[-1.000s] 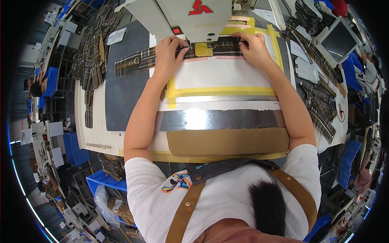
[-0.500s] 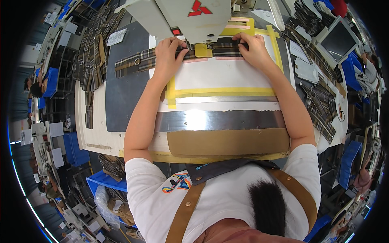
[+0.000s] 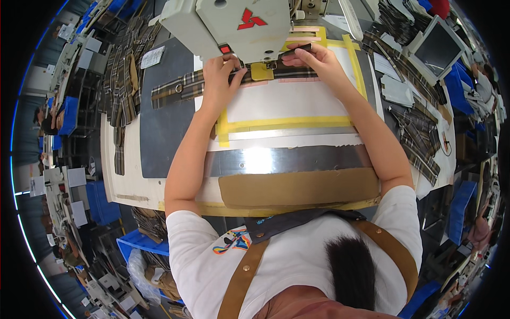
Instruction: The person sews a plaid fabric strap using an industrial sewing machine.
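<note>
A long plaid fabric strap (image 3: 178,87) lies across the table under the head of a pale industrial sewing machine (image 3: 234,24). My left hand (image 3: 220,80) presses flat on the strap just left of the yellow presser plate (image 3: 262,70). To the right of that plate, my right hand (image 3: 313,58) pinches the strap's dark end with fingers and thumb. The needle area is hidden by the machine head.
A white work surface edged with yellow tape (image 3: 289,123) sits before me, then a shiny metal strip (image 3: 287,158) and a brown padded edge (image 3: 300,187). Piles of plaid straps (image 3: 119,80) lie left and more plaid pieces (image 3: 419,138) right. Blue bins (image 3: 138,242) stand below left.
Both hands have stayed on the strap at the machine, with only small shifts; the right hand has drawn slightly closer to the presser plate.
</note>
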A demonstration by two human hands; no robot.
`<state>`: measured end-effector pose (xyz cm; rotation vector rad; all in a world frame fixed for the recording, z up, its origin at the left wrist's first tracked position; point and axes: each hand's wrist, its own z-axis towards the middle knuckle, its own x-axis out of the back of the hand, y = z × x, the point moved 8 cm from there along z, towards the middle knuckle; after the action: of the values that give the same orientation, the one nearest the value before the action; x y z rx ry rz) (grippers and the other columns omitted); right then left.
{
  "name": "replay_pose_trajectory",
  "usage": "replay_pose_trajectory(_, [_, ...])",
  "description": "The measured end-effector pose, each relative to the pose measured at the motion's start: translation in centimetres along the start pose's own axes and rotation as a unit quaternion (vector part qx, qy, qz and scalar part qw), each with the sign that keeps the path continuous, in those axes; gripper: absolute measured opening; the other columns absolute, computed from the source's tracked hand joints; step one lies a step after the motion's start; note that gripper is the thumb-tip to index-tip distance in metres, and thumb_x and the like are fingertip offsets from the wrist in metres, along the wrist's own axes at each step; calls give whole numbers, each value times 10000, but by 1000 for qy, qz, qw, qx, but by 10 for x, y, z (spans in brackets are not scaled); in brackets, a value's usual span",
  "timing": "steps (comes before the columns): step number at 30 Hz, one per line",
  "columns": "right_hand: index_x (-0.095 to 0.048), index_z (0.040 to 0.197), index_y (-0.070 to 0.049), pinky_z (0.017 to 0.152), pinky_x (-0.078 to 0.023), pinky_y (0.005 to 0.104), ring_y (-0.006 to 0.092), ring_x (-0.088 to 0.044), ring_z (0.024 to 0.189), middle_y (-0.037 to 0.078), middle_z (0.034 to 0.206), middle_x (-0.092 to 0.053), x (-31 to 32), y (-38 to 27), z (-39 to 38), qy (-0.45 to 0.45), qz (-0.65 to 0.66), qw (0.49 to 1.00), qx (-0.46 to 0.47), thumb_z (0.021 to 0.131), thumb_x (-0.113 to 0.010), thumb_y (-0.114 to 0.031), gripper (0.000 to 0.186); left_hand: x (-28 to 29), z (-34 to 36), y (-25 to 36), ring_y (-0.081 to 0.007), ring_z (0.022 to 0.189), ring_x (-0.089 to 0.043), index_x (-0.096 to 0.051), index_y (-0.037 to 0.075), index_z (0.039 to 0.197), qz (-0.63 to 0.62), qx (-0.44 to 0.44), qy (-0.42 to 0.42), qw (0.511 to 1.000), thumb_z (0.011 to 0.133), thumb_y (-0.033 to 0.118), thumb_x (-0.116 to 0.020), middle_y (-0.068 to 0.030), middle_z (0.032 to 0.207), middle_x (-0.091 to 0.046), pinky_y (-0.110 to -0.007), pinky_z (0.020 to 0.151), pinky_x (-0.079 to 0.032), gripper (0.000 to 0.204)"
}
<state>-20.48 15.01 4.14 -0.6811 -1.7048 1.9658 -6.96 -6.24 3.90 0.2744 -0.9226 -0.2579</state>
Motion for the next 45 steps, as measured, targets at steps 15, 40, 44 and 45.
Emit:
replay_pose_trajectory(15, [-789, 1046, -62, 852, -546, 394, 261, -732, 760, 111, 816, -772, -6, -9, 5, 115, -472, 859, 161, 945, -652, -73, 171, -11, -2, 19, -348, 1143, -541, -820, 147, 1140, -37, -25, -58, 997, 936, 242, -750, -123, 1122, -603, -482, 1053, -404, 235])
replay_pose_trajectory(40, [-653, 892, -62, 756, -434, 392, 267, -664, 726, 85, 760, -672, -84, 0, -27, 38, -631, 713, 304, 861, -636, -90, 46, -16, -4, 49, -426, 1191, -527, -747, 244, 1315, 111, -110, -35, 987, 938, 403, -745, -229, 1186, -612, -534, 1095, -376, 409])
replay_pose_trajectory(44, [-707, 1081, 16, 739, -453, 370, 254, -667, 693, 85, 743, -689, -82, 0, -27, 40, -629, 722, 284, 841, -636, -53, 259, -16, -5, 54, -417, 1181, -531, -743, 238, 1303, 130, -116, -24, 984, 931, 408, -750, -216, 1148, -611, -536, 1089, -377, 409])
replay_pose_trajectory(45, [-708, 1091, 15, 738, -464, 387, 273, -674, 707, 93, 739, -688, -81, 2, -24, 32, -604, 748, 273, 858, -633, -57, 255, -16, -4, 52, -412, 1179, -530, -743, 231, 1290, 113, -97, -34, 988, 931, 401, -752, -205, 1143, -607, -534, 1084, -379, 397])
